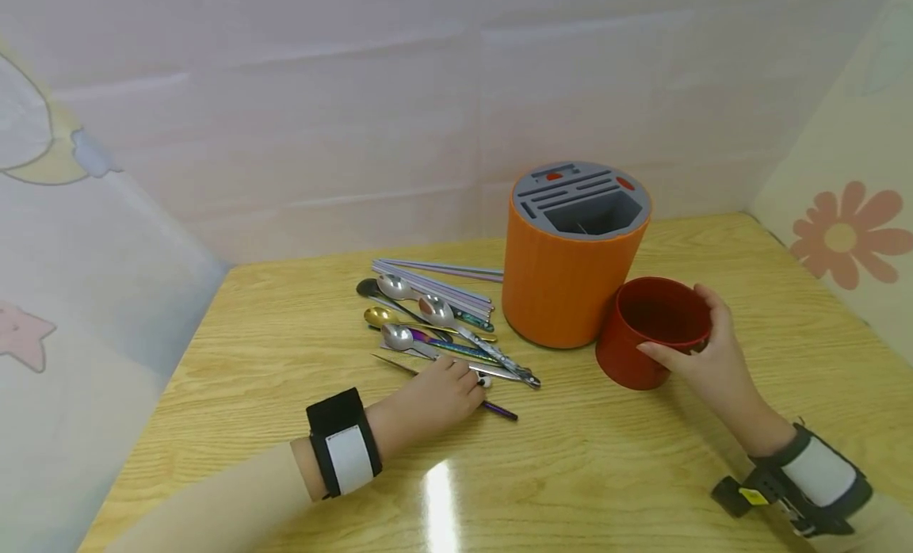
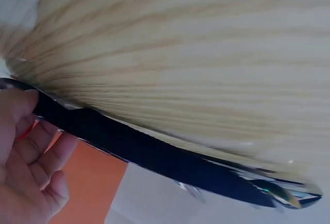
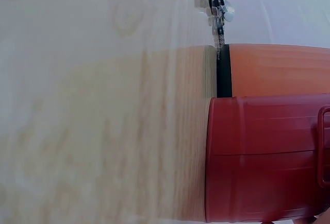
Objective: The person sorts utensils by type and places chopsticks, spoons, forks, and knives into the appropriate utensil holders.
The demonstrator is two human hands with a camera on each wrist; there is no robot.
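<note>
Left hand (image 1: 437, 394) pinches a thin purple metal stick (image 1: 499, 411) lying flat on the wooden table (image 1: 571, 474), long axis running left-rear to right-front (beside the spoon pile (image 1: 428, 323)); right hand (image 1: 702, 355) grips the upright red plastic cup (image 1: 645, 335), mouth upward

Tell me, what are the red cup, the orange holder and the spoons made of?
The red cup looks like matte plastic, evenly coloured and dull. The orange holder seems ribbed plastic with a grey slotted top. The spoons look like polished metal: mirror-bright bowls, one gold-toned, some handles rainbow-tinted.
</note>
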